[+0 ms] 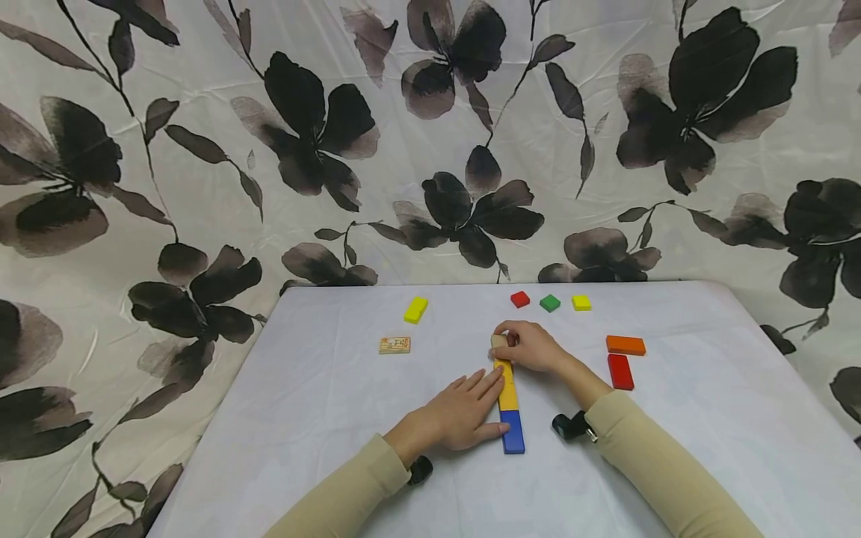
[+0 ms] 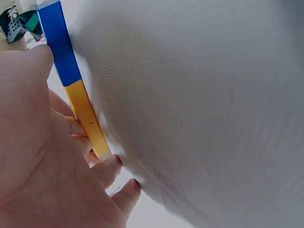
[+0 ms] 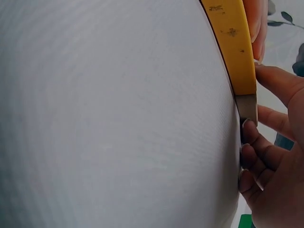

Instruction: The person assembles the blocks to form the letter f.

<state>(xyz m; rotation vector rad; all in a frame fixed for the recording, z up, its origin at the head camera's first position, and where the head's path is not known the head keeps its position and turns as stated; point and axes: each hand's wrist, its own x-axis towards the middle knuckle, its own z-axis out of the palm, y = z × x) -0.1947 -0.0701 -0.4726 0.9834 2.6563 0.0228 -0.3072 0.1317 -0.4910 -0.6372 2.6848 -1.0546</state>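
a person in tan sleeves [image 1: 673, 467] works with both bare hands over a white surface [image 1: 303, 418]. a straight row of three blocks runs along the surface, right of its middle line, pointing toward the far edge: a blue bar [image 1: 513, 439] nearest the person, an amber bar [image 1: 508, 394] joined end to end with it, and a tan bar [image 1: 498, 341] against the amber one's far end. the right hand [image 1: 531, 346] pinches the tan bar between thumb and fingers. the left hand [image 1: 459, 411] lies spread from the left side, fingers straight, their tips on the amber bar and its thumb touching the blue bar. near the far edge, from left to right, lie a lemon block [image 1: 415, 309], a small red block [image 1: 520, 299], a green block [image 1: 550, 302] and a small yellow block [image 1: 581, 302]. a printed block [image 1: 394, 345] lies nearer than the lemon one. toward the right edge, an orange block [image 1: 625, 345] lies crosswise just beyond a long red block [image 1: 621, 371]. floral cloth [image 1: 377, 179] hangs behind the far edge.
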